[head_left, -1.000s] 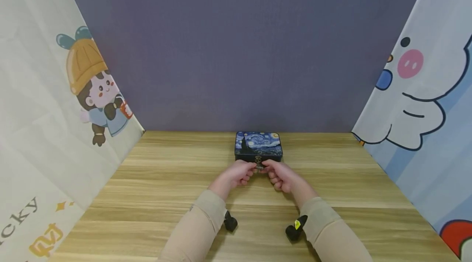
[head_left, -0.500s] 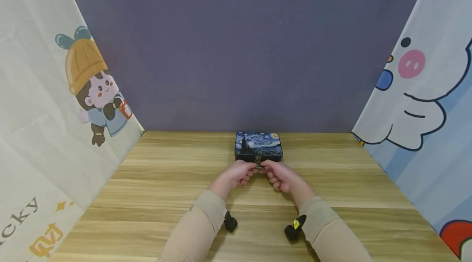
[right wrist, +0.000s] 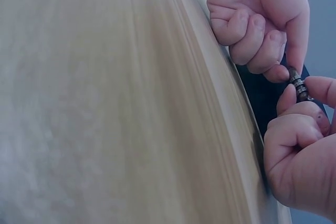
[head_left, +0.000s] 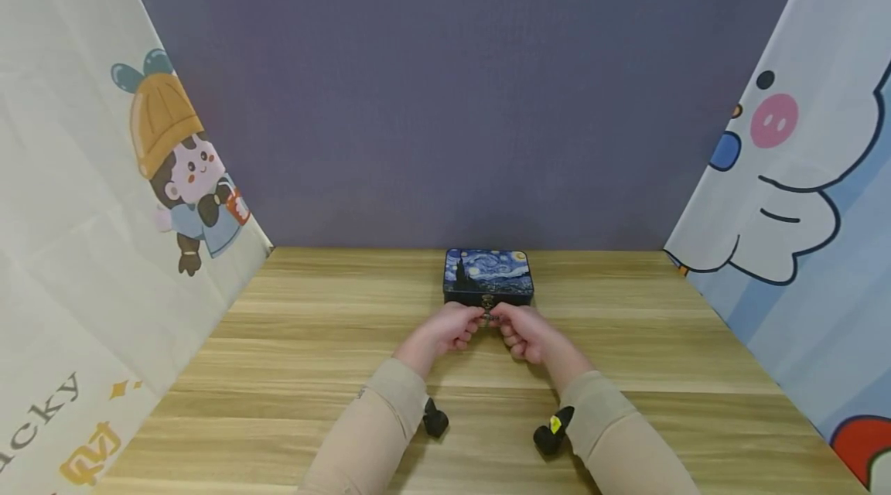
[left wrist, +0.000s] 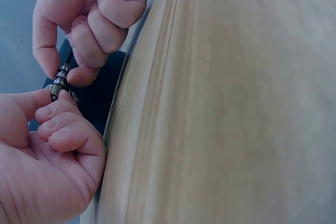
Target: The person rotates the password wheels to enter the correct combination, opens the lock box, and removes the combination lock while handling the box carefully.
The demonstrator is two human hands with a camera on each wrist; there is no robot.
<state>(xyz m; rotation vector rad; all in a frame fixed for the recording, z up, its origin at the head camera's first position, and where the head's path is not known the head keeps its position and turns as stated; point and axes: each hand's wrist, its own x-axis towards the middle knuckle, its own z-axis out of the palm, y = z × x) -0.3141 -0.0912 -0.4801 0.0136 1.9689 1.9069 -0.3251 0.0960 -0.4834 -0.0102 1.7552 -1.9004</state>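
Observation:
A flat black box point(head_left: 489, 272) with a swirling blue-and-yellow painted lid stands closed at the back of the table. At the clasp on its front hangs a small combination padlock point(left wrist: 60, 80), a dark metal cylinder with ringed dials. My left hand point(head_left: 451, 326) pinches one end of it between thumb and index finger, other fingers curled in. From the opposite side my right hand point(head_left: 530, 332) pinches the dials point(right wrist: 297, 84) with thumb and forefinger. Both hands partly cover the padlock in the head view, and the box's lower front lies behind them.
The wood-grain table point(head_left: 313, 371) stretches around the hands. A dark grey panel point(head_left: 459, 93) rises right behind the box, with cartoon-printed sheets at the left point(head_left: 63, 170) and right point(head_left: 821, 247). Black cameras sit at both wrists.
My right hand and wrist have turned and shifted slightly left, its fingers still at the padlock. The left hand and the box stay in place.

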